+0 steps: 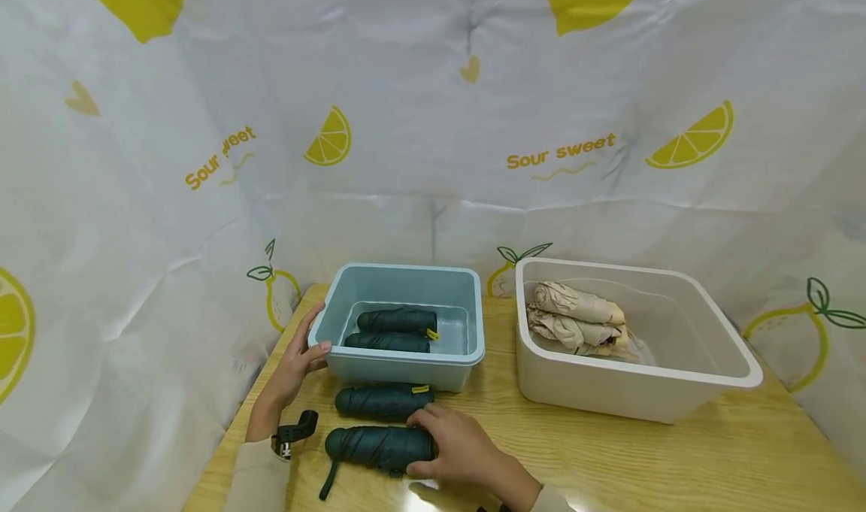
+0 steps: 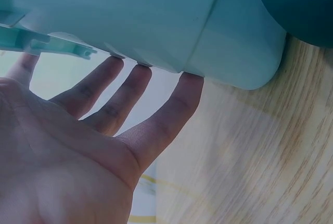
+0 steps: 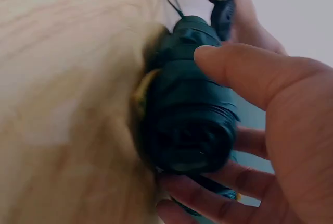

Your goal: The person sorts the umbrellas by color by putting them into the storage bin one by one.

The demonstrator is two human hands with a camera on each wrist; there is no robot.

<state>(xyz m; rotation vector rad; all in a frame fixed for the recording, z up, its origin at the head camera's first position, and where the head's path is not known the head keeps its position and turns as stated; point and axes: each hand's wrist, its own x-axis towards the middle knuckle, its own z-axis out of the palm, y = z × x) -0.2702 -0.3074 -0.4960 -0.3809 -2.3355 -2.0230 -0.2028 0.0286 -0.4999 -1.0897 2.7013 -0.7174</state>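
Observation:
My right hand (image 1: 456, 446) is at the right end of the nearest dark green folded umbrella (image 1: 379, 447), which lies on the table with its wrist strap to the left. In the right wrist view the thumb lies along one side of this umbrella (image 3: 190, 109) and the fingers curl round the other. My left hand (image 1: 294, 362) rests at the left side of a light blue bin (image 1: 406, 369), thumb by the front rim. Its extended fingers (image 2: 166, 112) touch the outer wall in the left wrist view. A second folded umbrella (image 1: 382, 401) lies between bin and nearest umbrella.
Inside the blue bin lie two more dark folded umbrellas (image 1: 398, 319). A larger off-white bin (image 1: 609, 395) stands to the right, holding rolled beige cloth-like bundles (image 1: 575, 316) at its left end. Behind the wooden table (image 1: 609, 459) hangs a lemon-print sheet (image 1: 419, 121).

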